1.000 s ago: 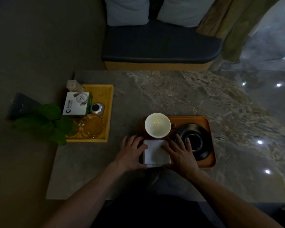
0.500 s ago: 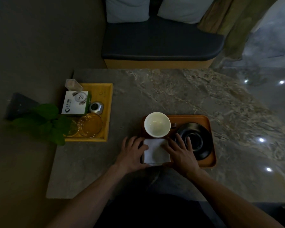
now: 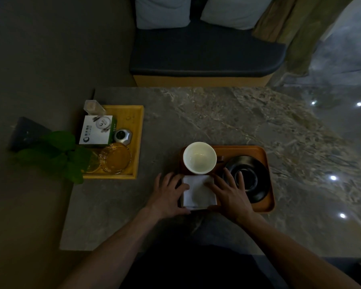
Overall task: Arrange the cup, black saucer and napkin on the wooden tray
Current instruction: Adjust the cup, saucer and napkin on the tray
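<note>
Head view: the wooden tray (image 3: pixel 240 150) sits on the stone table (image 3: pixel 217 113). The white cup (image 3: pixel 199 157) stands upright at the tray's 10 o'clock corner. The black saucer (image 3: pixel 255 180) occupies the 3 o'clock half. The folded white napkin (image 3: pixel 198 192) lies at 7 o'clock, just below the cup. The left hand (image 3: pixel 167 195) and right hand (image 3: pixel 230 193) flank the napkin, fingers spread flat, touching its edges. A yellow tray (image 3: pixel 139 142) lies well apart at 9 o'clock.
</note>
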Motion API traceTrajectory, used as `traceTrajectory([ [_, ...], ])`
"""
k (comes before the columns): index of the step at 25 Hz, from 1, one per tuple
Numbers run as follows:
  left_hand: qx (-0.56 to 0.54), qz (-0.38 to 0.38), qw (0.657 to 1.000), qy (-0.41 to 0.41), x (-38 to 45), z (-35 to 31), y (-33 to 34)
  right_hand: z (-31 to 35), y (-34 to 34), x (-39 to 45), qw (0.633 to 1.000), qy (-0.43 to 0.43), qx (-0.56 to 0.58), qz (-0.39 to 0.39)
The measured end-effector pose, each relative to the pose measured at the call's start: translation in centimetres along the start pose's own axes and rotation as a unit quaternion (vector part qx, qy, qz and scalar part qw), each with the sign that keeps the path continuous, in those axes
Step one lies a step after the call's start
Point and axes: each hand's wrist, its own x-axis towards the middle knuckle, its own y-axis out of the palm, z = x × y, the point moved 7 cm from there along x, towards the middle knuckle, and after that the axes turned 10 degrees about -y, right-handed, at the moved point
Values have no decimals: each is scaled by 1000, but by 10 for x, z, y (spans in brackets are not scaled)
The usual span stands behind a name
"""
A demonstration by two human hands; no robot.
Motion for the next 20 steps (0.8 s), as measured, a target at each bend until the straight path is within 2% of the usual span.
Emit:
traceTrajectory([
  [6,15,34,999,22,6,-2,-13,-3,-7,6,1000,-10,17,4],
  [20,-1,11,1000,19,3,1,-2,-1,-2,-2,999,6,28,17],
])
